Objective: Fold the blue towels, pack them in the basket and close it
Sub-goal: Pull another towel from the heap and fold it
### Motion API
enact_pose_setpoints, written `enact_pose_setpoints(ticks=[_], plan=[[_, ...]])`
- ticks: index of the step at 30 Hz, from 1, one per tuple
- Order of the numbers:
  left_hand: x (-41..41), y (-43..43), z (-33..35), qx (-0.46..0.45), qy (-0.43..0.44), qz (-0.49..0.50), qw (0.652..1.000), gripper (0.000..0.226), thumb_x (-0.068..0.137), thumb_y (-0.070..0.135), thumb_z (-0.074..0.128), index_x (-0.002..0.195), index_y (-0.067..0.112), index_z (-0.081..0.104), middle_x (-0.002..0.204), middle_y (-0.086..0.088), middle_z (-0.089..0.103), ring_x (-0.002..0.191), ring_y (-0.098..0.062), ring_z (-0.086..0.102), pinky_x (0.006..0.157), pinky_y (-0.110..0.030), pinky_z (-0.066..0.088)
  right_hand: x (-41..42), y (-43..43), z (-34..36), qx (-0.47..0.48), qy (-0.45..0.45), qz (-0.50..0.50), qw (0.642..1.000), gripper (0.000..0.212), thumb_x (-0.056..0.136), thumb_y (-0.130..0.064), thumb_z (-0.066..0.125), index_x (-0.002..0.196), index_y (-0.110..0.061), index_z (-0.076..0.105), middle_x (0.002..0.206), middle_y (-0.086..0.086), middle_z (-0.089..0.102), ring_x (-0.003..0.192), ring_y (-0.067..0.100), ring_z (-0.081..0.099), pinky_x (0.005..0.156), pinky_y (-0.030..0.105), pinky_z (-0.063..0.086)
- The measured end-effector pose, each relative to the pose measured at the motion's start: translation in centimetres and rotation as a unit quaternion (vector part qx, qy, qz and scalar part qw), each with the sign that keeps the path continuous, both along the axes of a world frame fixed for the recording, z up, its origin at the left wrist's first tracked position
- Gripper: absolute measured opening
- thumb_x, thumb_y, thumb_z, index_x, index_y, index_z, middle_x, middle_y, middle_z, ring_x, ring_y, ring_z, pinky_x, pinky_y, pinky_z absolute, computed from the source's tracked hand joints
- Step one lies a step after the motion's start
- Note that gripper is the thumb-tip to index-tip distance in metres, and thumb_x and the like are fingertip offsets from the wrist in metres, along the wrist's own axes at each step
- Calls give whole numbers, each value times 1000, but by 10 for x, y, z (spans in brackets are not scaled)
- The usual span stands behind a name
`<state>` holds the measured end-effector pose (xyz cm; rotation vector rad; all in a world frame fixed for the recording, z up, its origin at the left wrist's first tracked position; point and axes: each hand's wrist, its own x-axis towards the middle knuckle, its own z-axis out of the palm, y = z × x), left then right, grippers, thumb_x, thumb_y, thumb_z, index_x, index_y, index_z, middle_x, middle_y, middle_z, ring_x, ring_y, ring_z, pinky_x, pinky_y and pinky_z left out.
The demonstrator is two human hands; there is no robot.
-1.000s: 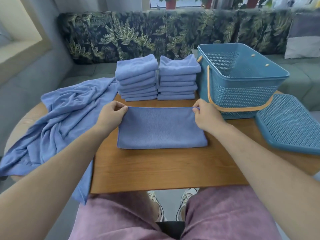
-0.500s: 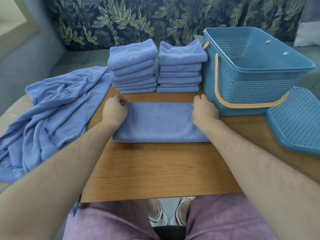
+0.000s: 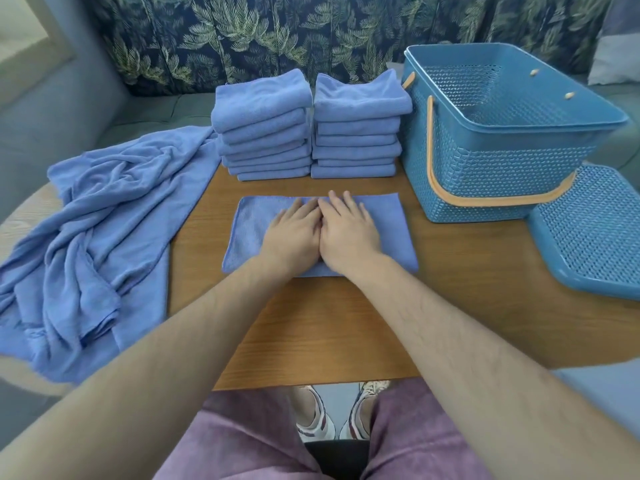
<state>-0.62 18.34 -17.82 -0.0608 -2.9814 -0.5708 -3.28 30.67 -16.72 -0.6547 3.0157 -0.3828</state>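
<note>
Pressing the half-folded blue microfibre towel (image 3: 391,233) with left hand (image 3: 291,233) and right hand (image 3: 348,232), both flat and wide; probably behaving soft, light, limp; pinching end corners seeming best.

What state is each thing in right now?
Nearest blue towel: folded over, lying flat.
Left hand: open, pressing it.
Right hand: open, pressing it.
Left stack of blue towels: folded.
Right stack of blue towels: folded.
Crumpled blue towel heap: unfolded.
Blue lattice plastic basket: open, no towels visible inside.
Blue lattice lid: off, beside basket.
</note>
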Motion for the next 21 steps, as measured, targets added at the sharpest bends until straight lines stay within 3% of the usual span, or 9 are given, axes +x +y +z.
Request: enact_pose_setpoints(ticks=[5,15,16,18,20,21], plan=[[-2,-32,-6,-43,-58,85,994,56,103,55,21,157,40,21,167,13,8,155,-14,1,125,-40,-1,-14,30,-9,23,-45,-31,998,60,106,-50,14,162,-30,11,169,-6,-2,156,15,-8,125,41,-7],[5,-82,3,-65,-92,61,992,63,98,70,17,156,47,15,167,13,4,154,-11,-3,125,-40,-2,-24,56,-10,52,-15,-86,995,62,104,-51,14,162,-27,13,170,2,1,156,23,-7,125,45,-9],[4,-83,3,-67,-92,64,991,63,98,69,17,157,46,14,167,13,3,154,-10,-3,125,-41,-2,-21,52,-9,46,21,-85,995,59,105,-46,21,160,-26,21,169,5,9,156,27,0,125,46,-6],[4,-80,3,-78,-91,68,990,64,98,69,15,157,45,13,167,13,3,154,-10,-3,125,-42,-1,-2,41,-5,-18,123,-46,991,49,99,-31,45,147,-23,49,159,11,37,147,36,28,121,50,17],[4,-77,2,-85,-85,76,990,64,98,68,14,157,44,13,168,12,4,154,-12,-1,125,-44,-1,26,22,-7,-102,188,17,977,31,91,-26,58,120,-22,69,130,6,58,120,33,51,101,48,39],[6,-76,1,-83,-84,82,990,64,98,67,14,158,43,13,168,11,5,154,-13,0,125,-45,0,40,10,-8,-123,177,34,976,24,91,-31,59,109,-23,72,118,2,60,109,30,53,93,45,41]])
